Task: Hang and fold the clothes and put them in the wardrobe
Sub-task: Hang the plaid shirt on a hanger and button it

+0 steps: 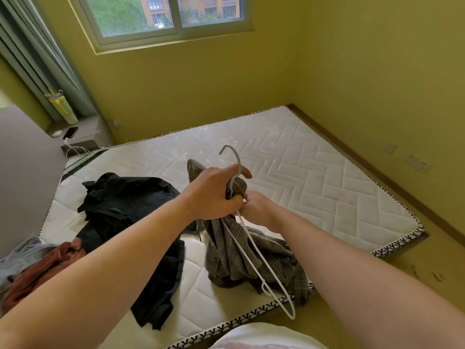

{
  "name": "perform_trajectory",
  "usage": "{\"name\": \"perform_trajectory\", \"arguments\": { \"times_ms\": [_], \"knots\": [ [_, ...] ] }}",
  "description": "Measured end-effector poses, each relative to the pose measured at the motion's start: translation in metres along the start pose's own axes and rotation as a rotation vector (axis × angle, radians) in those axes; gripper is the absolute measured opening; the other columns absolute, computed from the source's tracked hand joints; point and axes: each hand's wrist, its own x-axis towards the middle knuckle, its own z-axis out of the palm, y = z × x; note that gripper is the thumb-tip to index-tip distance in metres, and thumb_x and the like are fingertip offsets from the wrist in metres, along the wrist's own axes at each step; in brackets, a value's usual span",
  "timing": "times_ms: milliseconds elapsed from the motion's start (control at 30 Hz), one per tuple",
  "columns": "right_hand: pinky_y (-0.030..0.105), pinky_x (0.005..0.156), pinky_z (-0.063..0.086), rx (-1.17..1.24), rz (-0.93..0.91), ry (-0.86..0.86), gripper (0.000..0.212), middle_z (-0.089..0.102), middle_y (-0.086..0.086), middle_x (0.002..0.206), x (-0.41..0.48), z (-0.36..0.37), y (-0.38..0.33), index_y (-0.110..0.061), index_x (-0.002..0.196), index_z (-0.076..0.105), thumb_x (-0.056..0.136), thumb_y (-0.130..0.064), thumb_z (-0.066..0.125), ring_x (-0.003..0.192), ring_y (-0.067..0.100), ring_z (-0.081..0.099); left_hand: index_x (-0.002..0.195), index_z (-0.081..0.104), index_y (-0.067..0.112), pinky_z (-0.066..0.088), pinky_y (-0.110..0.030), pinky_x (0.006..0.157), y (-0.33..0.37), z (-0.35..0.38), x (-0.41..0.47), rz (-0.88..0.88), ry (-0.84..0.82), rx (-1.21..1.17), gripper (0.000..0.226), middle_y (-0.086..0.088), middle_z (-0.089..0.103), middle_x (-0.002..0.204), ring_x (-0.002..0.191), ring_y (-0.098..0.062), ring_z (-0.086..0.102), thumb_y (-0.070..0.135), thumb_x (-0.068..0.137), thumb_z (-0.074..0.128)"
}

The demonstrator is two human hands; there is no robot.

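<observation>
Left hand [216,193]: the fingers [234,172] are curled tight round the neck of the white wire hanger [238,159], and a bunched fold of the plaid shirt [241,258] is in the same grip. The hook stands up above the fist. The hanger's triangular frame slants down toward the near edge of the mattress [314,177].

Right hand [258,207]: it sits just behind and below the left fist and touches the shirt fabric at the hanger neck. Its fingertips are hidden by the left hand and the cloth, so it cannot be told whether they pinch the fabric or only rest on it.

Plaid shirt: the upper part is raised in the grip. The lower part lies crumpled on the mattress near its front edge, and one fold reaches the patterned border.

Other garments: a black pile [125,205] lies on the mattress to the left. A rust-coloured garment [45,268] and a grey garment [20,250] lie at the far left, both partly cut off by the left forearm and the frame edge.

The wardrobe is out of view.
</observation>
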Motion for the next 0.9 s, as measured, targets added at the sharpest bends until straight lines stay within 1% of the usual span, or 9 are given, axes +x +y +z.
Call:
{"name": "perform_trajectory", "arguments": {
  "times_ms": [100, 200, 300, 367, 433, 500, 567, 733, 900],
  "knots": [
    [0.038, 0.085, 0.054, 0.005, 0.015, 0.088, 0.015, 0.07, -0.002, 0.093, -0.001, -0.007, 0.004, -0.022, 0.09, 0.065, 0.079, -0.032, 0.066, 0.09, 0.015, 0.065, 0.121, 0.049, 0.036, 0.052, -0.027, 0.068, -0.007, -0.002, 0.002, -0.03, 0.004, 0.024, 0.045, 0.009, 0.066, 0.069, 0.067, -0.007, 0.064, 0.033, 0.077, 0.06],
    [0.04, 0.072, 0.048, -0.09, 0.02, 0.198, 0.019, 0.059, 0.0, 0.077, -0.002, -0.017, 0.015, -0.02, 0.078, 0.054, 0.083, -0.032, 0.069, 0.073, 0.016, 0.054, 0.121, 0.048, 0.038, 0.055, -0.032, 0.073, -0.016, -0.004, 0.004, -0.073, 0.018, 0.105, 0.046, 0.013, 0.067, 0.077, 0.074, -0.003, 0.063, 0.05, 0.08, 0.063],
    [0.037, 0.065, 0.047, -0.14, 0.021, 0.182, 0.023, 0.062, -0.002, 0.077, -0.006, -0.021, 0.021, -0.025, 0.083, 0.052, 0.082, -0.042, 0.068, 0.069, 0.016, 0.055, 0.122, 0.049, 0.037, 0.055, -0.033, 0.078, -0.021, -0.002, 0.006, -0.105, 0.041, 0.141, 0.054, 0.015, 0.067, 0.085, 0.081, -0.006, 0.064, 0.066, 0.077, 0.056],
    [0.029, 0.065, 0.045, -0.18, 0.028, 0.153, 0.031, 0.067, -0.007, 0.082, -0.009, -0.021, 0.023, -0.032, 0.088, 0.054, 0.078, -0.059, 0.067, 0.073, 0.012, 0.061, 0.12, 0.05, 0.037, 0.054, -0.031, 0.077, -0.023, -0.001, 0.007, -0.108, 0.073, 0.13, 0.051, 0.017, 0.066, 0.085, 0.08, -0.004, 0.064, 0.064, 0.078, 0.057],
    [0.026, 0.068, 0.045, -0.242, 0.044, 0.06, 0.032, 0.07, -0.013, 0.082, -0.013, -0.022, 0.023, -0.038, 0.09, 0.063, 0.075, -0.065, 0.069, 0.076, 0.005, 0.065, 0.117, 0.052, 0.037, 0.052, -0.026, 0.072, -0.025, -0.002, 0.009, -0.108, 0.119, 0.108, 0.046, 0.019, 0.066, 0.081, 0.076, 0.001, 0.063, 0.06, 0.079, 0.059],
    [0.024, 0.069, 0.045, -0.32, 0.076, -0.058, 0.014, 0.069, -0.019, 0.071, -0.017, -0.025, 0.025, -0.043, 0.074, 0.069, 0.076, -0.057, 0.074, 0.072, 0.0, 0.065, 0.114, 0.053, 0.038, 0.048, -0.02, 0.068, -0.024, -0.003, 0.01, -0.104, 0.153, 0.094, 0.042, 0.02, 0.064, 0.078, 0.073, 0.005, 0.061, 0.057, 0.078, 0.058],
    [0.026, 0.069, 0.045, -0.399, 0.11, -0.07, 0.016, 0.068, -0.016, 0.068, -0.02, -0.027, 0.029, -0.041, 0.066, 0.068, 0.077, -0.048, 0.077, 0.075, 0.005, 0.066, 0.113, 0.053, 0.038, 0.049, -0.021, 0.067, -0.023, -0.004, 0.011, -0.1, 0.154, 0.086, 0.039, 0.018, 0.065, 0.077, 0.071, 0.004, 0.062, 0.055, 0.078, 0.06],
    [0.028, 0.058, 0.041, -0.484, 0.15, 0.086, 0.024, 0.065, -0.007, 0.074, -0.023, -0.039, 0.032, -0.031, 0.077, 0.063, 0.081, -0.055, 0.067, 0.073, 0.013, 0.063, 0.116, 0.055, 0.034, 0.056, -0.032, 0.075, -0.025, -0.003, 0.008, -0.107, 0.121, 0.139, 0.05, 0.017, 0.067, 0.086, 0.078, -0.005, 0.064, 0.065, 0.078, 0.065],
    [0.032, 0.057, 0.04, -0.396, 0.006, 0.345, 0.022, 0.064, -0.003, 0.076, -0.023, -0.051, 0.007, -0.025, 0.082, 0.058, 0.083, -0.044, 0.071, 0.071, 0.016, 0.06, 0.123, 0.053, 0.03, 0.055, -0.035, 0.071, -0.026, -0.001, 0.006, -0.169, -0.084, 0.324, 0.077, 0.013, 0.065, 0.084, 0.077, -0.009, 0.062, 0.083, 0.068, 0.062]
  ]
}}
